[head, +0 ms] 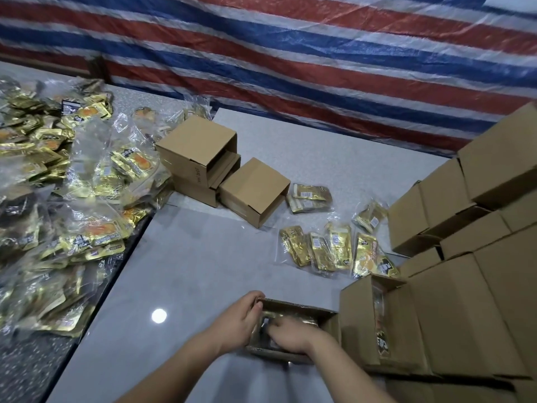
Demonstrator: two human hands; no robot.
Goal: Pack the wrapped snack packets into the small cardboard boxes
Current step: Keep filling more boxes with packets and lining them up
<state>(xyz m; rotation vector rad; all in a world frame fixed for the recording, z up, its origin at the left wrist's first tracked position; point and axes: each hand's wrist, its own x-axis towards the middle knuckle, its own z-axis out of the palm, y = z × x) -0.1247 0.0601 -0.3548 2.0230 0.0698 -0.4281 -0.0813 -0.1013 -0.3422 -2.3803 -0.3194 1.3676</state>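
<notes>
Two hands work at an open box (290,356): its rim is gripped by the left hand (242,321), packets inside are pressed by the right hand (290,334), whose grasp cannot be told; bare table (203,257) lies beyond.

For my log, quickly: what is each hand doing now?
Left hand: fingers grip the open box by its far rim.
Right hand: inside the box; its fingers cannot be told.
</notes>
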